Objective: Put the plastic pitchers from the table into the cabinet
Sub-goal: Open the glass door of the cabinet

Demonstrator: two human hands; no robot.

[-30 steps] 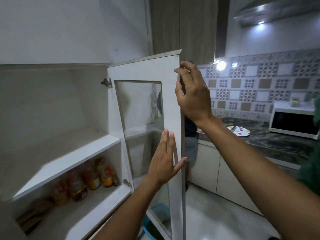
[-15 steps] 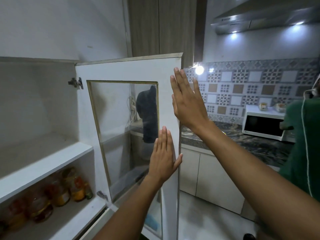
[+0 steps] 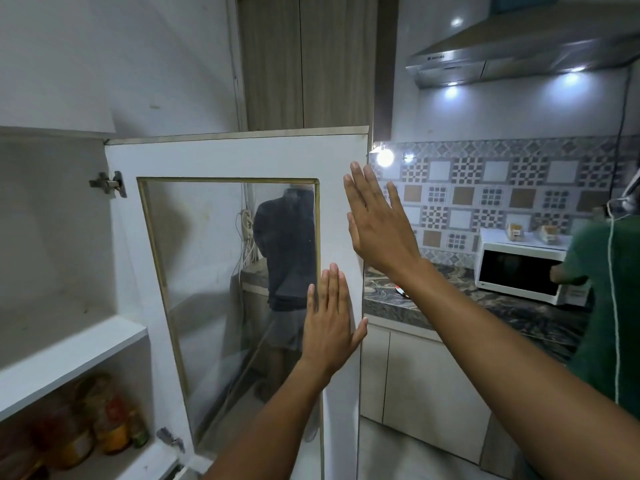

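A white wall cabinet (image 3: 69, 344) stands open on the left, with a bare upper shelf and several jars (image 3: 104, 424) on the lower shelf. Its glass-paned door (image 3: 242, 157) is swung out towards me. My left hand (image 3: 329, 327) lies flat on the door's right stile, fingers straight and together. My right hand (image 3: 377, 223) is held flat and open at the door's free edge, higher up, holding nothing. No plastic pitcher is in view.
A dark marble counter (image 3: 450, 306) runs along the right with a white microwave (image 3: 523, 268) on it and a range hood (image 3: 512, 53) above. A person in green (image 3: 609, 306) stands at the right edge. Another person in dark clothes (image 3: 284, 251) shows through the glass.
My right hand let go of the door's edge and opened flat. The door has swung further open, and my view has turned to the right.
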